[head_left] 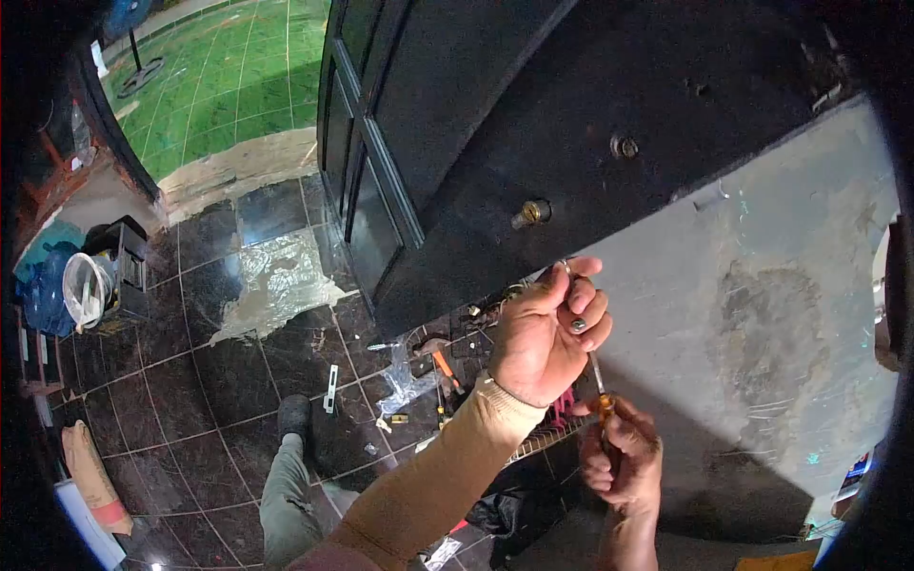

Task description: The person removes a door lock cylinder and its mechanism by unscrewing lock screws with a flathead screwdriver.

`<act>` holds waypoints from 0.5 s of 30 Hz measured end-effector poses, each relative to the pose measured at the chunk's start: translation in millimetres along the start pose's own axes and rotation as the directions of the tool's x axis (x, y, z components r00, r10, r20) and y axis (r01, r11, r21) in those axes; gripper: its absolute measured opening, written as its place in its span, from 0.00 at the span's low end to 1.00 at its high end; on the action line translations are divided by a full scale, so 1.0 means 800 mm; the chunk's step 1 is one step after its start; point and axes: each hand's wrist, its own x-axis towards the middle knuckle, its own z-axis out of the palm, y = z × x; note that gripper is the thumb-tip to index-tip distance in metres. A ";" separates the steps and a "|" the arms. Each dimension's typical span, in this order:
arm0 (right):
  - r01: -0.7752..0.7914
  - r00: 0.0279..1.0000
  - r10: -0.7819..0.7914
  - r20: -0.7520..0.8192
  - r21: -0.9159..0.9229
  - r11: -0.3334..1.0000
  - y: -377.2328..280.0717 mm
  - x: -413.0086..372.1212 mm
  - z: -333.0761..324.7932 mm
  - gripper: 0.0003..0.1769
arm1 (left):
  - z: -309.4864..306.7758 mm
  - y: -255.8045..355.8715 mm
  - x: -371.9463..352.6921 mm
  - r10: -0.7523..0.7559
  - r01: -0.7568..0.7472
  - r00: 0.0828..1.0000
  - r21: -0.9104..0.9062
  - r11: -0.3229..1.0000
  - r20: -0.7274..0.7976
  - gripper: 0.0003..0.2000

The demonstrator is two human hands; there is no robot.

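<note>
My left hand (pixel 547 328), in a tan sleeve, is raised beside the edge of a black door (pixel 495 105). Its fingertips pinch the top end of a screwdriver's metal shaft (pixel 595 371); whether a screw sits at the tip I cannot tell. Below it, my right hand (pixel 624 457) is closed around the screwdriver's orange handle (pixel 606 407). The screwdriver stands nearly upright between the two hands. A brass lock spindle (pixel 533 211) sticks out of the door just above my left hand.
A rough grey wall (pixel 762 285) is on the right. Loose tools (pixel 443 371), a clear plastic bag (pixel 400 381) and a metal plate (pixel 330 388) lie on the dark tiled floor (pixel 209 381). My leg and shoe (pixel 293 419) are below. Green tiles (pixel 228 76) lie beyond.
</note>
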 end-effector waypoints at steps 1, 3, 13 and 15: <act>0.049 0.994 -0.065 -0.088 -0.175 0.983 -0.005 0.004 -0.002 0.17 | 0.001 -0.002 0.002 0.024 -0.024 0.999 0.013 1.000 -0.033 0.16; 0.262 0.913 -0.385 -0.135 -0.529 0.807 -0.006 0.012 -0.002 0.11 | 0.001 -0.001 0.005 0.048 -0.048 0.999 0.039 0.998 -0.011 0.16; 0.565 0.653 -0.757 -0.034 -0.643 0.517 0.038 0.022 -0.003 0.20 | -0.001 -0.005 0.010 0.052 -0.051 0.999 -0.038 0.998 0.014 0.15; 0.235 0.971 -0.239 -0.003 0.189 0.953 0.017 0.002 -0.007 0.34 | 0.001 -0.003 0.006 0.036 -0.037 0.999 -0.058 0.998 -0.013 0.14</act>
